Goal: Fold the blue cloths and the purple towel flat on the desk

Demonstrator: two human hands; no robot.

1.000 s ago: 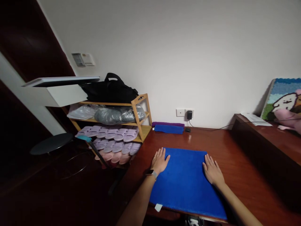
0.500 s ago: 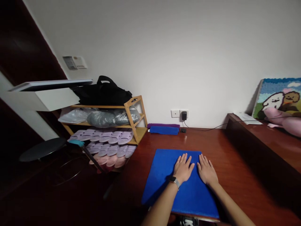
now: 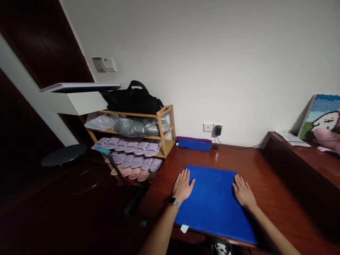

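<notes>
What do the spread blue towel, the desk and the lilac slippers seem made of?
Spread blue towel: matte fabric, perhaps microfiber, from its soft surface. Desk: probably varnished or laminated wood, given the streaky grain and glossy highlight. Lilac slippers: likely smooth foam or plastic, from their molded look.

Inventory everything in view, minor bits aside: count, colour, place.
desk: one, brown, lower right
cloth: one, blue, on desk
other cloths: two, blue and purple, desk's back
plug: one, black, on wall
papers: count unclear, white, right
picture: one, multicoloured, right
toy: one, pink, before picture
rack: one, tan, left
bag: one, black, rack top
box: one, white, beside bag
bundles: count unclear, greyish, rack
slippers: many, lilac and pink, rack
stool: one, dark, far left
watch: one, dark, left arm
left hand: one, bare, cloth's left edge
right hand: one, bare, cloth's right edge
</notes>
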